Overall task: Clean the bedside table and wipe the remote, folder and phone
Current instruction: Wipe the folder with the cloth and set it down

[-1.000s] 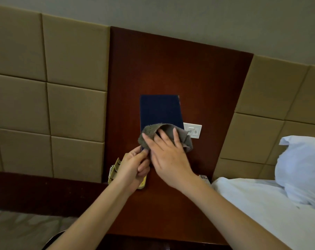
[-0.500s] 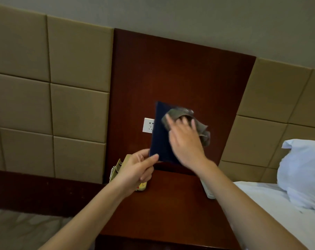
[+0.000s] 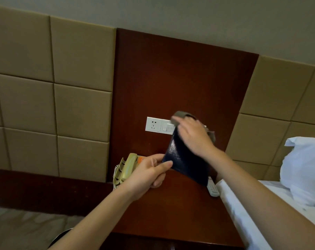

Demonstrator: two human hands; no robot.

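Observation:
A dark blue folder is held tilted above the brown bedside table. My left hand pinches its lower left corner between thumb and fingers. My right hand presses a grey cloth against the folder's upper part; the cloth shows above and to the right of the fingers. A beige corded phone sits at the table's back left, partly behind my left hand. A white remote lies at the table's right edge, partly under the folder.
A white wall socket and switch plate is set in the wooden panel behind the table. The bed with white sheet and pillow lies to the right. Padded wall panels flank the wood panel.
The folder has tilted and dropped lower to the right, uncovering the socket plate. My right hand with the cloth has swept right and up over it. My left hand keeps its pinch.

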